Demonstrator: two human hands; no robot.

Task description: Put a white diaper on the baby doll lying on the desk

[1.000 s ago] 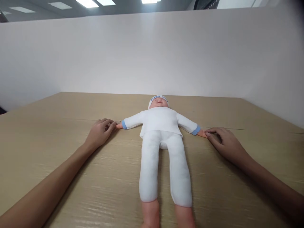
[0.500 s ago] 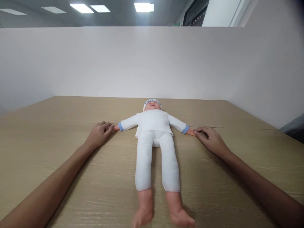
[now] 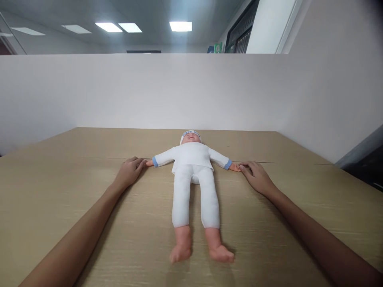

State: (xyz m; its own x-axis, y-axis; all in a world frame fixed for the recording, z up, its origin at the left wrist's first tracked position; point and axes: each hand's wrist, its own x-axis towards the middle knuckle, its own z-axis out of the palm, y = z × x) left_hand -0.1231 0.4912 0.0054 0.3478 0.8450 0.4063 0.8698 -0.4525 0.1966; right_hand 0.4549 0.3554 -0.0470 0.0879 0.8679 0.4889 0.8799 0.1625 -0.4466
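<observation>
A baby doll (image 3: 196, 154) lies face up on the wooden table (image 3: 119, 239), its bare feet toward me. It wears a white long-sleeved top with blue cuffs, white trousers and a white cap with blue lettering. Both of its arms are stretched out sideways. My left hand (image 3: 130, 170) rests on the table, its fingers closed at the tip of the doll's hand on the left side. On the other side, my right hand (image 3: 254, 175) pinches the doll's other hand between thumb and fingers.
A pale partition wall (image 3: 179, 91) rises behind the table's far edge and continues along the right. Thin seams (image 3: 257, 162) run across the tabletop. A dark object (image 3: 365, 159) stands beyond the right edge. Ceiling lights (image 3: 180, 26) show above the wall.
My view has tilted up and drawn back slightly, so more of the room shows and the doll looks smaller. Both hands stay at the doll's hands.
</observation>
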